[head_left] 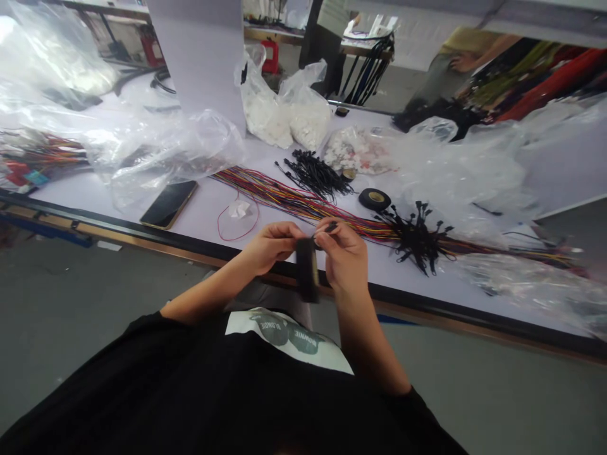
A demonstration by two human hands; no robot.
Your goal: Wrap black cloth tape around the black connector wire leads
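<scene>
My left hand (271,245) and my right hand (345,256) meet just above the near edge of the white table (199,218). Both are closed in a pinch on a strip of black tape (307,270) that hangs down between them. The right fingertips also pinch a small dark piece at the strip's top. Behind the hands a long bundle of coloured wires (294,199) lies across the table, ending in a cluster of black connectors (417,237). A black tape roll (374,200) sits beside the bundle.
A phone (169,204) lies left of the hands, with a thin red wire loop and a white tag (238,212) nearer. Clear plastic bags (156,148), bags of white parts (284,117), a pile of black ties (315,174) and another person's arm (467,60) are behind.
</scene>
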